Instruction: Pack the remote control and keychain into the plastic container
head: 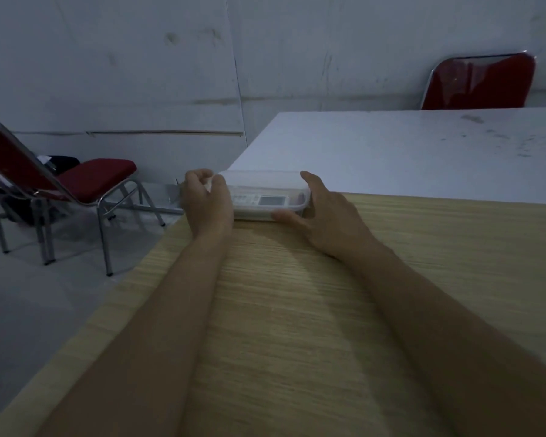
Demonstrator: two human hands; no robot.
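While your arms stretch out across the wood-grain bench [297, 326], both hands meet at the plastic container [267, 197], which sits at the far edge of that bench, right where a white table [407, 152] butts against it. The container is clear with a translucent lid on top, and through the lid you can see the remote control [265, 200] lying flat inside, its small screen and rows of buttons facing up. The keychain is not something you can pick out; a faint reddish patch shows near the container's right end, but it is too dim to tell what it is. Your left hand [207, 200] is curled over the container's left end, fingers [199, 178] clenched around the lid's corner. Your right hand [325, 212] is spread wide around the right end, thumb along the near side and fingers reaching up the far corner, pressed to the container. A red chair [95, 181] stands on the floor to the left, another red chair back [479, 82] beyond the white table.
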